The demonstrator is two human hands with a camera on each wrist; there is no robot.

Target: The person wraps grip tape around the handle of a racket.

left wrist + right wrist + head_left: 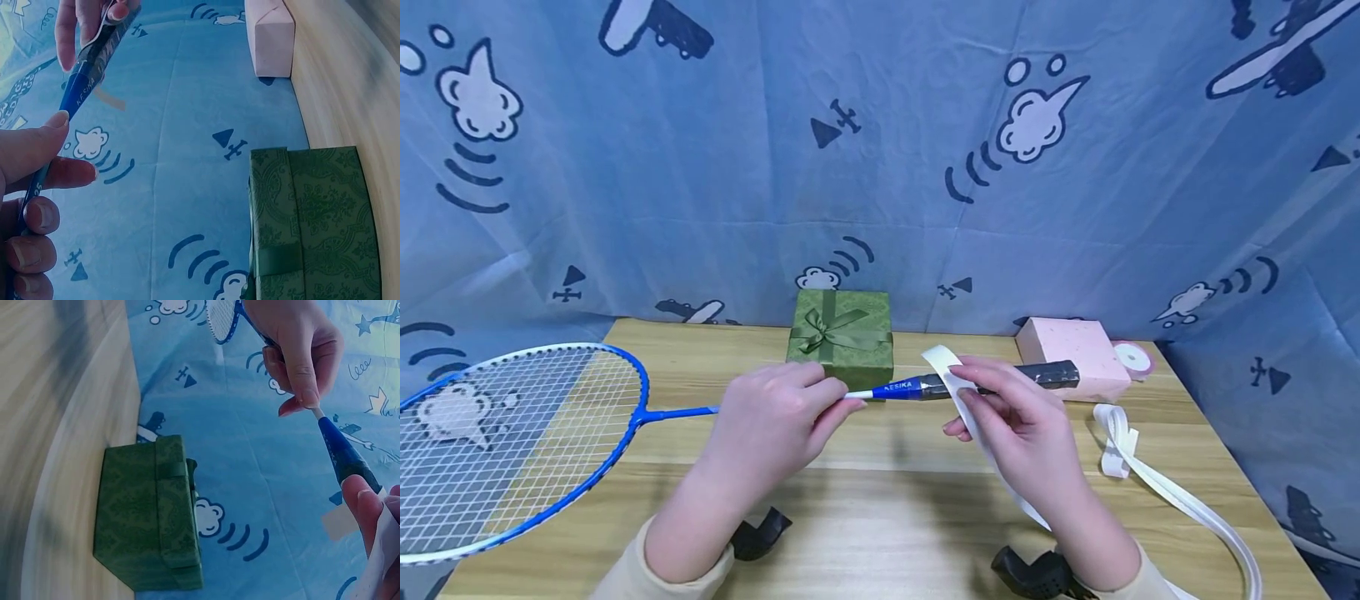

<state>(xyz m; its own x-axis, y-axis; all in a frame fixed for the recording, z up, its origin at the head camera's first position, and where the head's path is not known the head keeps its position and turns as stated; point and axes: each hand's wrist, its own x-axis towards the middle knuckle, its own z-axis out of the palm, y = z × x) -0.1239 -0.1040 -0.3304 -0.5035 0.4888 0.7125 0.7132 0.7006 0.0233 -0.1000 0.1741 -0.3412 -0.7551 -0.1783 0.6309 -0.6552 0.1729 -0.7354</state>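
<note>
the left hand (775, 417) curls its fingers (31, 253) round the racket (895, 389) at its shaft (859, 394). the right hand (1018, 421) pinches a white strip (942, 361) in its fingers beside the dark handle (1056, 375).

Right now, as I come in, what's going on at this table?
A person's left hand grips a racket by its shaft. Their right hand pinches white tape at the handle, with the tape's end free. A green box and a pink box stand towards the back of the table.
</note>
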